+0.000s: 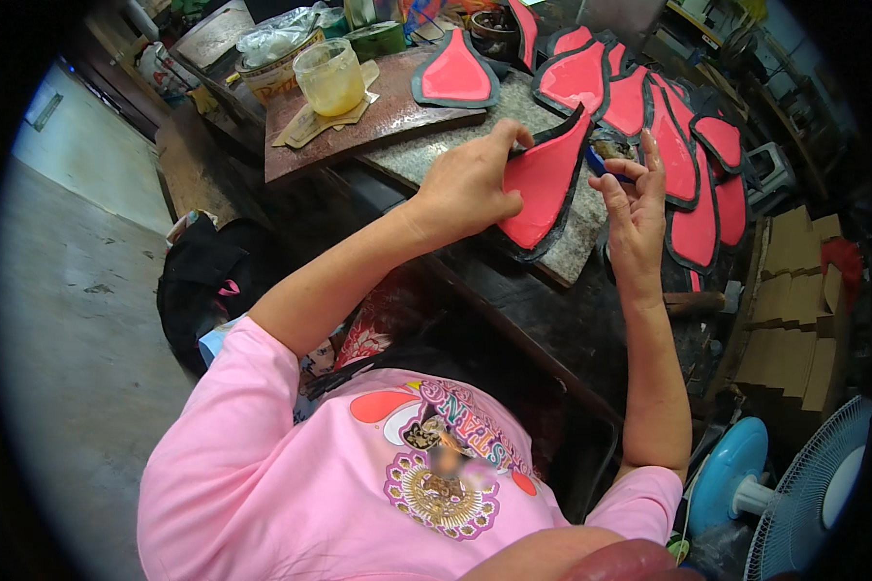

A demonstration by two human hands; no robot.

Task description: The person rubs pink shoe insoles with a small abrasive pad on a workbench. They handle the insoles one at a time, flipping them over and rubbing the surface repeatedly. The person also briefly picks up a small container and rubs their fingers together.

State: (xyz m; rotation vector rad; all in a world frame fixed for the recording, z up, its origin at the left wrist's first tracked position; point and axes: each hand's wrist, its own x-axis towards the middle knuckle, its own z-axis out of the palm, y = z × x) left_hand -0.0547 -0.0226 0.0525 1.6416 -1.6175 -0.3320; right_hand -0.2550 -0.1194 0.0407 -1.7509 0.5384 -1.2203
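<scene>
My left hand is closed on the edge of a teardrop-shaped pink pad with a black border. Thumb and fingers pinch its left side. The pad is tilted up over a speckled grey slab, its pointed end away from me. My right hand is raised just right of the pad, apart from it. Its index finger points up and the others are loosely bent and spread. A small blue-edged item shows beside its fingertips; I cannot make out its kind.
Several similar pink pads overlap at the right, and another pad lies behind the slab. A cloudy plastic tub with yellowish contents stands on a brown board. Cardboard pieces and a blue fan are at the right.
</scene>
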